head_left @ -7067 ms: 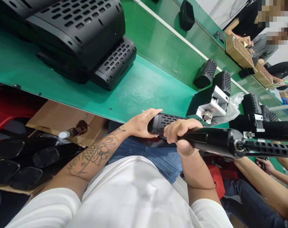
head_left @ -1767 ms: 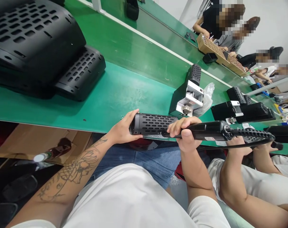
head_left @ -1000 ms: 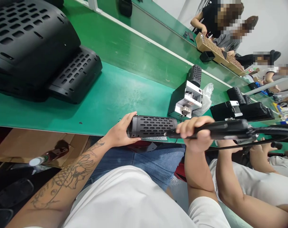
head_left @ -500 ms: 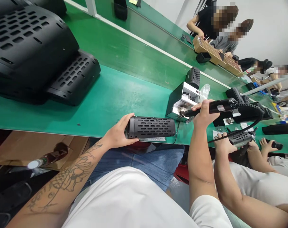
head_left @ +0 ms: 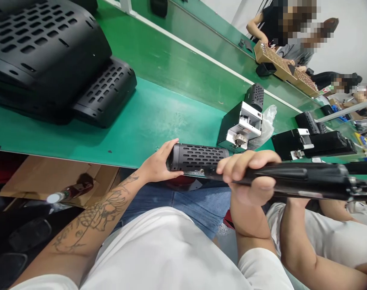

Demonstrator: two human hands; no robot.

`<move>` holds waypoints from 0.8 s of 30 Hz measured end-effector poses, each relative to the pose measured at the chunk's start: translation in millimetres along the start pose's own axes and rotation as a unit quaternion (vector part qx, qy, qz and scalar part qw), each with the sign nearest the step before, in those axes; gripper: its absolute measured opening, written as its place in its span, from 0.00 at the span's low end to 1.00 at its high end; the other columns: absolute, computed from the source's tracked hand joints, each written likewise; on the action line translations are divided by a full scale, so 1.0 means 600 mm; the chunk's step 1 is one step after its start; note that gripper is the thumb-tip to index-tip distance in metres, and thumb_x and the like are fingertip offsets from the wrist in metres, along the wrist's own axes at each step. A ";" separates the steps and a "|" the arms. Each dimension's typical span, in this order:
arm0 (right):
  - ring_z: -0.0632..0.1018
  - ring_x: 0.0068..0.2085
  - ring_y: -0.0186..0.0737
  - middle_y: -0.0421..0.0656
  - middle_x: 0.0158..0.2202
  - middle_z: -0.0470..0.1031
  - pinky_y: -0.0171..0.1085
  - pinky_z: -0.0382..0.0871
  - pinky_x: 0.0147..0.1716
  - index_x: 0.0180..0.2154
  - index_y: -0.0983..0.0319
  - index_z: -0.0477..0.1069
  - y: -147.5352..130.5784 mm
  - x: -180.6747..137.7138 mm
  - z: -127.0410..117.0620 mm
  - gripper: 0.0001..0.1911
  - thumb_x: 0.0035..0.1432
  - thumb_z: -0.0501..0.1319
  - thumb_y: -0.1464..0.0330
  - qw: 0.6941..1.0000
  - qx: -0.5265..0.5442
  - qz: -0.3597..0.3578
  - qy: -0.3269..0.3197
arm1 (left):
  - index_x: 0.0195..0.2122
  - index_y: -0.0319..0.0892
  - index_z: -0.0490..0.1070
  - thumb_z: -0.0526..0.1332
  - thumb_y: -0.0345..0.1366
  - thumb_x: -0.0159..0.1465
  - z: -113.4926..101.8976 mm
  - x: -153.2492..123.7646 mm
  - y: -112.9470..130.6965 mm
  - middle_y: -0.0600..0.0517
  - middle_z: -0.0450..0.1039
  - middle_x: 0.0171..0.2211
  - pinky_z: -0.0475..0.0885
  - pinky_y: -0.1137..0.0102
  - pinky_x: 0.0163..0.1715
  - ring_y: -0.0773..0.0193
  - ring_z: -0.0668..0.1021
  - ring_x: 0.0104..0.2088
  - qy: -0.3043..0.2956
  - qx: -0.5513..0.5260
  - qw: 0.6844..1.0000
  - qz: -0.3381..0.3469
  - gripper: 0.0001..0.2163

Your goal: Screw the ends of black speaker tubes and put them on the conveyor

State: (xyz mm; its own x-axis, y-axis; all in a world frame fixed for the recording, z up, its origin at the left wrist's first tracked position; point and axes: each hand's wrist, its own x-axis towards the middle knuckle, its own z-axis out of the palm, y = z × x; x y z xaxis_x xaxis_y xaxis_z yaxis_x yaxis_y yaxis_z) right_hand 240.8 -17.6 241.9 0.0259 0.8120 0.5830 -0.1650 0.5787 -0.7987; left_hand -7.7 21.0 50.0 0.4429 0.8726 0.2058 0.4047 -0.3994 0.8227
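Observation:
A black perforated cylinder (head_left: 198, 158) lies lengthwise at the near edge of the green bench (head_left: 159, 117). My left hand (head_left: 157, 166) is wrapped round its left end. My right hand (head_left: 249, 177) is closed round a black electric screwdriver (head_left: 295, 180), which lies level with its tip at the cylinder's right end. Just behind the cylinder stands a black-and-white screw feeder box (head_left: 240, 128).
Large black perforated housings (head_left: 56, 60) fill the bench's left. More black units (head_left: 316, 141) sit to the right. A co-worker's forearm (head_left: 304, 241) is beside me on the right, other people work at cardboard trays (head_left: 284, 72) beyond. Cardboard and a bottle (head_left: 67, 193) lie under the bench.
Half a second ago my right hand held the screwdriver tip at the feeder box. It has come back toward me, level, with the tip at the cylinder's right end. My left hand kept its grip.

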 end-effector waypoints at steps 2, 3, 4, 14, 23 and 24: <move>0.71 0.16 0.35 0.30 0.21 0.73 0.39 0.79 0.22 0.38 0.50 0.75 0.014 -0.005 0.031 0.20 0.69 0.77 0.47 0.999 0.005 0.010 -0.032 | 0.88 0.46 0.50 0.80 0.56 0.66 0.001 0.001 0.001 0.35 0.63 0.84 0.70 0.45 0.83 0.33 0.71 0.83 0.005 -0.005 1.000 0.009 0.58; 0.72 0.16 0.35 0.30 0.21 0.74 0.39 0.79 0.22 0.38 0.50 0.74 0.023 -0.006 0.042 0.20 0.69 0.77 0.47 0.999 0.006 0.012 -0.042 | 0.88 0.46 0.50 0.80 0.56 0.66 0.001 0.001 0.001 0.35 0.63 0.84 0.70 0.45 0.83 0.33 0.71 0.83 0.007 -0.008 1.000 0.013 0.58; 0.72 0.16 0.35 0.30 0.21 0.74 0.39 0.80 0.22 0.39 0.50 0.74 0.033 -0.006 0.050 0.20 0.69 0.77 0.47 0.999 0.006 0.017 -0.049 | 0.88 0.46 0.50 0.80 0.56 0.65 0.002 0.001 0.001 0.35 0.63 0.83 0.70 0.45 0.83 0.33 0.71 0.83 0.008 -0.012 1.000 0.017 0.58; 0.75 0.21 0.44 0.33 0.19 0.70 0.53 0.86 0.31 0.35 0.47 0.72 0.101 -0.025 0.044 0.31 0.53 0.81 0.35 0.985 -0.045 0.156 -0.062 | 0.90 0.49 0.46 0.81 0.55 0.65 0.010 0.002 -0.001 0.35 0.63 0.83 0.76 0.46 0.79 0.34 0.74 0.80 0.020 -0.018 0.999 0.032 0.61; 0.86 0.29 0.54 0.35 0.21 0.75 0.55 0.90 0.36 0.39 0.46 0.76 0.122 -0.030 0.025 0.33 0.43 0.87 0.39 0.970 -0.077 0.194 -0.122 | 0.91 0.50 0.44 0.82 0.56 0.65 0.014 0.002 -0.005 0.34 0.64 0.82 0.79 0.47 0.76 0.33 0.76 0.78 0.020 -0.010 0.999 0.035 0.63; 0.86 0.29 0.54 0.36 0.21 0.76 0.55 0.90 0.36 0.39 0.46 0.76 0.126 -0.030 0.023 0.32 0.44 0.86 0.39 0.971 -0.078 0.189 -0.122 | 0.91 0.49 0.44 0.82 0.55 0.65 0.015 0.002 -0.005 0.34 0.64 0.82 0.79 0.47 0.76 0.33 0.76 0.78 0.020 -0.009 0.999 0.034 0.63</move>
State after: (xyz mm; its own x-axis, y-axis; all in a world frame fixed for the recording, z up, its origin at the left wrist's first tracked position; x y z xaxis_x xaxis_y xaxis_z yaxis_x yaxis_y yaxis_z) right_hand 214.1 10.2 173.3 -0.2454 0.9376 0.2462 0.0349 0.2623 -0.9643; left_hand -1.3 20.9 43.1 0.4368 0.8540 0.2827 0.3600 -0.4539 0.8151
